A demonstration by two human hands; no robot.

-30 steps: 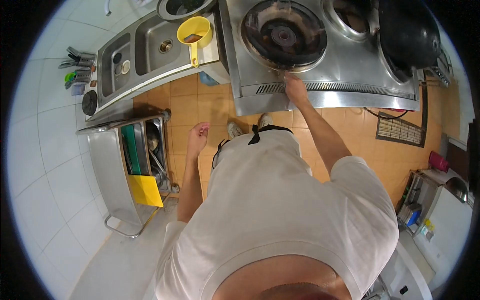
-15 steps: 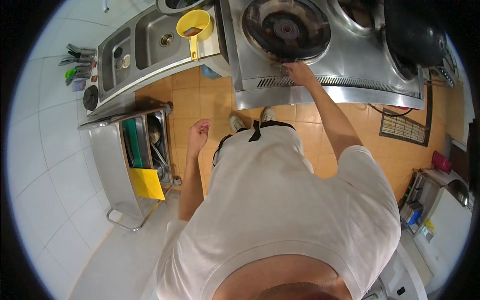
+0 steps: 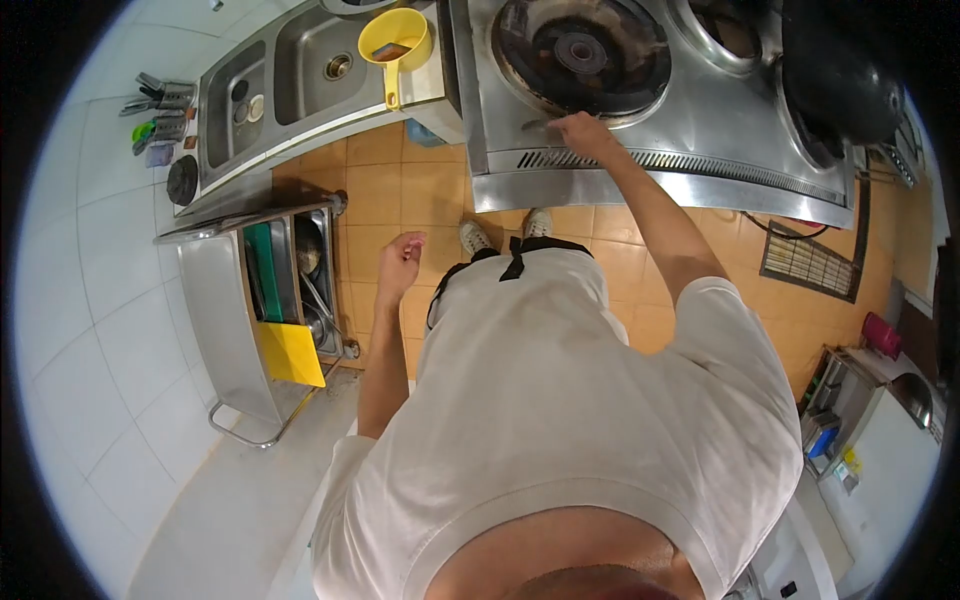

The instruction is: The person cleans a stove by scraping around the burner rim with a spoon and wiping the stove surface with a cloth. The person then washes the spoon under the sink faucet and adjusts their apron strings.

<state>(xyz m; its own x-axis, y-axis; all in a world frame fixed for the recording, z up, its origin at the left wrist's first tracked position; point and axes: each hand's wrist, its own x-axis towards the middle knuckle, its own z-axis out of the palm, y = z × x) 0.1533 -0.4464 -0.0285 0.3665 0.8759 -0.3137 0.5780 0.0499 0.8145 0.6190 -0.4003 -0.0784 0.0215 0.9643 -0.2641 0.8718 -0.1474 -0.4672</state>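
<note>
My right hand (image 3: pixel 585 136) is over the front of the steel stove top, just below the large blackened burner (image 3: pixel 583 55). Its fingers are closed, and a small dark thin thing (image 3: pixel 538 125) shows at the fingertips, too blurred to name. Beside my body, above the tiled floor, my left hand (image 3: pixel 402 262) hangs with loosely curled fingers and nothing visible in it. A slotted vent strip (image 3: pixel 690 166) runs along the stove front under my right wrist.
Left of the stove, a yellow dipper (image 3: pixel 395 38) with something brown inside sits by the double sink (image 3: pixel 318 112). A metal trolley (image 3: pixel 225 320) with a yellow board (image 3: pixel 290 353) stands to my left. A black wok (image 3: pixel 842 80) rests at the stove's right.
My right hand has moved a little left and up along the stove's front, and the dark thing at its fingertips shows more. My left hand stays nearly in place.
</note>
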